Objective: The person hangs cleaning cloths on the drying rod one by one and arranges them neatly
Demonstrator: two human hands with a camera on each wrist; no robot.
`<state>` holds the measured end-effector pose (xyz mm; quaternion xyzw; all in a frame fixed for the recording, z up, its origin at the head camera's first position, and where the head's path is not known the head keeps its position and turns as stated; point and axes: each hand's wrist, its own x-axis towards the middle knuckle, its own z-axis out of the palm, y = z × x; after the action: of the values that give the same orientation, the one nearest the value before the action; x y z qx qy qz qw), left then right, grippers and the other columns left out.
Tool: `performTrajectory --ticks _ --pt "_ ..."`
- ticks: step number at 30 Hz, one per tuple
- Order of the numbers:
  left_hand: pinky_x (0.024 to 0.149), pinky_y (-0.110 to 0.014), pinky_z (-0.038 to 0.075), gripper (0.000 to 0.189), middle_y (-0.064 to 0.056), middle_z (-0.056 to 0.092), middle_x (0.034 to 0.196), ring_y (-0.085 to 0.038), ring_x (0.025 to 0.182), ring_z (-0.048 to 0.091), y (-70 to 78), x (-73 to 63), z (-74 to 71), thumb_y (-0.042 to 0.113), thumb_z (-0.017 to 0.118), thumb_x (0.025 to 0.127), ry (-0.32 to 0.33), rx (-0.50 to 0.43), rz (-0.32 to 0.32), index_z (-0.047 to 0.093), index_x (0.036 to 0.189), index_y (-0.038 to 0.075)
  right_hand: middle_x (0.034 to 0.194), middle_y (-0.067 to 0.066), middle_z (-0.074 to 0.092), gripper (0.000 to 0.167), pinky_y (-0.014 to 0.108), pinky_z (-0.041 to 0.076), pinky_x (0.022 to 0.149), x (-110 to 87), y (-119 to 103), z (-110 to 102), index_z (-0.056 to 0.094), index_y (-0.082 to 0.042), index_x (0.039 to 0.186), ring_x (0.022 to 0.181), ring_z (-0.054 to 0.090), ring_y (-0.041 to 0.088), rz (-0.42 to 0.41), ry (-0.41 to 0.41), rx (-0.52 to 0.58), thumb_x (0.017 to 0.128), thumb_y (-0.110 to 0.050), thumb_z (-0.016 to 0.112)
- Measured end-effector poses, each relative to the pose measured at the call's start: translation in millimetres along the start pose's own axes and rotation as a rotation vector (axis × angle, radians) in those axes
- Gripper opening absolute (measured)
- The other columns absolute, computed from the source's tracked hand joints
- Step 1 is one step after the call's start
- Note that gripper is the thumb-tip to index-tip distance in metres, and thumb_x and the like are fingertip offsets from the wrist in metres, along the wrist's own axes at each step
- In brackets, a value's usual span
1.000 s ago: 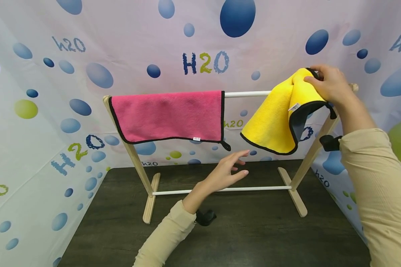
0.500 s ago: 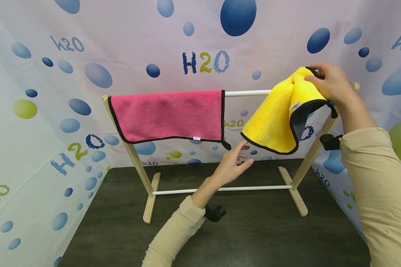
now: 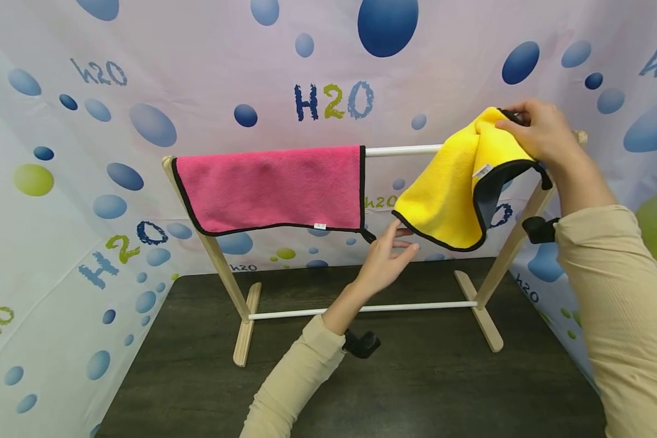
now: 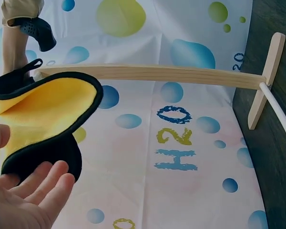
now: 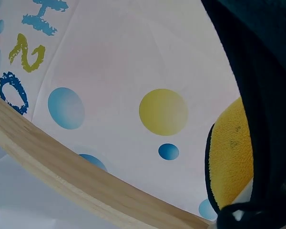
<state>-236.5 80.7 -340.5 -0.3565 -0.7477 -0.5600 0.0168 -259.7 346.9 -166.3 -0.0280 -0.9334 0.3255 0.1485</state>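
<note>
A yellow towel (image 3: 449,188) with a dark grey back and black edging hangs from my right hand (image 3: 542,131), which pinches its top edge at the right end of the rack. In the right wrist view, the towel's dark back (image 5: 267,86) hides most of that hand. Below the towel's lower left corner is my left hand (image 3: 383,258), fingers extended and thumb apart. Its fingertips reach the black edge, and the left wrist view has the fingers (image 4: 50,183) against the dark side. A pink towel (image 3: 274,191) is draped over the rack's white top rail (image 3: 402,151).
The wooden rack has a left post (image 3: 221,274), a right post (image 3: 506,261) and a white lower bar (image 3: 416,306). It stands on a dark table (image 3: 416,389) before a printed curtain (image 3: 197,73). A black loop (image 3: 368,235) dangles from the pink towel's corner.
My left hand has moved up and slightly right, from apart to the yellow towel's lower left corner. The right hand keeps its hold, almost still. The head view has shifted slightly.
</note>
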Motion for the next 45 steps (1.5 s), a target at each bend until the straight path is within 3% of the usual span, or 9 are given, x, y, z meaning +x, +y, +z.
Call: performTrajectory --ticks 4,13,22,26,30,33,36,42,45 --pt "0.084 -0.022 0.049 0.058 -0.018 0.050 0.126 -0.024 0.106 0.058 4.6 2.6 0.7 0.012 0.053 0.092 0.021 -0.085 0.009 0.022 0.140 0.006 0.105 0.018 0.045 0.055 0.007 0.042 0.054 0.6 -0.9 0.1 0.037 0.007 0.130 0.068 0.046 0.008 0.004 0.003 -0.005 0.094 -0.033 0.045" --pt "0.093 -0.030 0.045 0.056 -0.028 0.050 0.122 -0.036 0.110 0.052 44.6 1.9 -4.2 0.002 0.045 0.093 0.103 -0.145 0.035 0.015 0.140 -0.005 0.093 0.012 0.047 0.050 0.010 0.043 0.053 0.2 -3.5 -0.2 0.043 0.007 0.120 0.064 0.046 0.010 0.005 0.000 -0.005 0.093 -0.036 0.045" --pt "0.093 -0.027 0.044 0.041 -0.022 0.044 0.133 -0.026 0.118 0.050 25.8 22.2 8.2 0.007 0.041 0.096 0.202 -0.162 0.046 0.029 0.134 -0.001 0.082 0.004 0.046 0.050 0.014 0.045 0.053 0.8 -1.4 0.5 0.047 0.004 0.115 0.062 0.048 0.011 0.011 -0.023 0.025 0.093 -0.041 0.043" --pt "0.091 -0.024 0.044 0.044 -0.023 0.044 0.133 -0.024 0.117 0.051 30.4 26.7 8.6 0.007 0.042 0.096 0.227 -0.169 0.065 0.025 0.136 -0.001 0.080 -0.001 0.047 0.048 0.013 0.044 0.053 0.9 0.1 -0.6 0.047 0.002 0.117 0.063 0.047 0.009 -0.005 -0.019 0.080 0.094 -0.040 0.043" --pt "0.087 -0.022 0.046 0.048 -0.026 0.053 0.121 -0.027 0.106 0.057 36.4 29.7 5.5 0.003 0.043 0.094 0.253 -0.164 0.108 0.022 0.136 -0.003 0.084 -0.005 0.047 0.044 0.011 0.045 0.056 1.9 0.4 -1.2 0.047 -0.008 0.128 0.064 0.049 0.006 0.002 -0.025 0.221 0.095 -0.036 0.044" --pt "0.080 -0.020 0.047 0.049 -0.026 0.057 0.105 -0.028 0.095 0.059 40.6 31.6 1.8 0.002 0.044 0.093 0.259 -0.143 0.138 0.021 0.136 -0.004 0.088 -0.005 0.048 0.044 0.011 0.047 0.058 2.4 1.0 -1.7 0.045 -0.015 0.135 0.066 0.052 0.005 0.014 -0.030 0.340 0.095 -0.034 0.044" --pt "0.077 -0.020 0.048 0.052 -0.026 0.057 0.103 -0.029 0.092 0.059 46.1 32.6 -2.7 0.001 0.045 0.092 0.247 -0.128 0.152 0.019 0.137 -0.003 0.093 -0.006 0.048 0.042 0.009 0.047 0.060 2.0 2.3 -2.8 0.045 -0.019 0.136 0.072 0.051 0.005 0.010 -0.024 0.416 0.096 -0.031 0.044" --pt "0.072 -0.018 0.049 0.058 -0.024 0.062 0.103 -0.026 0.085 0.061 61.2 37.3 -15.9 0.001 0.048 0.091 0.196 -0.098 0.164 0.017 0.140 -0.001 0.114 -0.003 0.045 0.042 0.006 0.045 0.065 -2.0 4.1 -10.5 0.040 -0.029 0.138 0.084 0.047 0.006 -0.005 0.037 0.467 0.097 -0.024 0.040" --pt "0.068 -0.018 0.048 0.060 -0.023 0.064 0.100 -0.025 0.079 0.061 70.1 41.3 -25.0 0.002 0.050 0.090 0.177 -0.082 0.170 0.019 0.141 0.001 0.113 -0.004 0.043 0.039 0.005 0.043 0.065 -3.9 3.5 -14.9 0.041 -0.029 0.135 0.085 0.046 0.006 -0.021 0.093 0.475 0.098 -0.018 0.037"
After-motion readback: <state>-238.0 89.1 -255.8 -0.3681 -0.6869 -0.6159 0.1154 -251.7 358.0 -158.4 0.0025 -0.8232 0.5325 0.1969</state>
